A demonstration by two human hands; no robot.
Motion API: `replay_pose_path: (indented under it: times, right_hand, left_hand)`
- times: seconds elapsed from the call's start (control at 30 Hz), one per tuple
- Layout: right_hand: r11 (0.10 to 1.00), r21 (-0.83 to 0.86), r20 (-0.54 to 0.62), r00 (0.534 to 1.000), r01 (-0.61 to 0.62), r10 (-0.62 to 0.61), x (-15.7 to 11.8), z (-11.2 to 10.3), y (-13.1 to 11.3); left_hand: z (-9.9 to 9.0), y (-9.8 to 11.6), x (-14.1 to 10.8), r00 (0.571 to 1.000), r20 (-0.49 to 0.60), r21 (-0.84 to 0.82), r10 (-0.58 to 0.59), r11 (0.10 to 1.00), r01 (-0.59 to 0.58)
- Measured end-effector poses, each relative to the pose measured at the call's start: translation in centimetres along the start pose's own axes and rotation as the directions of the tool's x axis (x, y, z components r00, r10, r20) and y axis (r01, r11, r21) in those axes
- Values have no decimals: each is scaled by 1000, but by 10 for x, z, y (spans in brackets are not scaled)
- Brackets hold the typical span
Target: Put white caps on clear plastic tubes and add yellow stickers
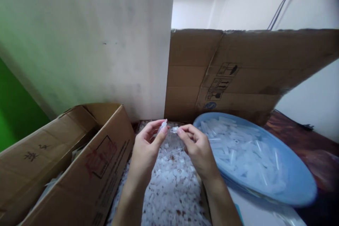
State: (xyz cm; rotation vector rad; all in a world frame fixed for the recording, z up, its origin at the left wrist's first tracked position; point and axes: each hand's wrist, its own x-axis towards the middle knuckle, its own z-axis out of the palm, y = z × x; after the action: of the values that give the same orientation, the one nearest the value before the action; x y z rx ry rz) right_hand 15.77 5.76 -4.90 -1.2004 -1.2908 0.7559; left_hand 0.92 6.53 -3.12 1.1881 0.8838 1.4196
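Observation:
In the middle of the head view my left hand (pixel 149 137) is closed on a small clear plastic piece with a pointed tip (pixel 164 123), which sticks up past the thumb. Just to its right, my right hand (pixel 194 143) pinches a small clear plastic cap (pixel 174 129) between thumb and fingertips. A narrow gap separates the two pieces. Both hands hover over a wide heap of small whitish plastic pieces (pixel 172 183). The exact shape of the part inside my left fingers is hidden.
At the right a blue basin (pixel 299 183) holds many translucent plastic tubes (pixel 246 152). An open cardboard box (pixel 111 155) stands at the left with flat items inside. Behind rise a white panel (pixel 106 49) and a large cardboard sheet (pixel 238 67).

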Motion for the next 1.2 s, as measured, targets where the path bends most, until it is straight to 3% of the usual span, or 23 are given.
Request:
replay_pose_path:
  times: [0.1,0.33,0.5,0.63,0.73,0.83,1.2]
  right_hand:
    - [984,177,6,1000,-7,6,-4,-1,-8]
    - [942,331,27,998,-57,51,-5,6,-5]
    - [947,317,52,998,-48,33,-6,10,-7]
    - [963,270,2,1000,-16,16,-5,5,-8]
    - [980,197,-24,1000,6,-1,-2,-2,-4]
    - [972,234,-44,998,-24,35,0,-9,2]
    - [953,275,104,989,-132,107,2,-13,11]
  left_hand:
    - [0,1,-2,997,61,70,57,996,-61]
    - [4,2,-5,993,97,185,73,979,-90]
    - [5,0,-4,989,135,244,59,965,-91]
    - [4,-3,-2,994,112,301,14,952,-47]
    - [2,-6,0,995,82,342,60,936,-85]
    - [-1,-8,2,988,74,364,135,919,-153]
    - [1,-10,3,988,-13,379,153,915,-137]
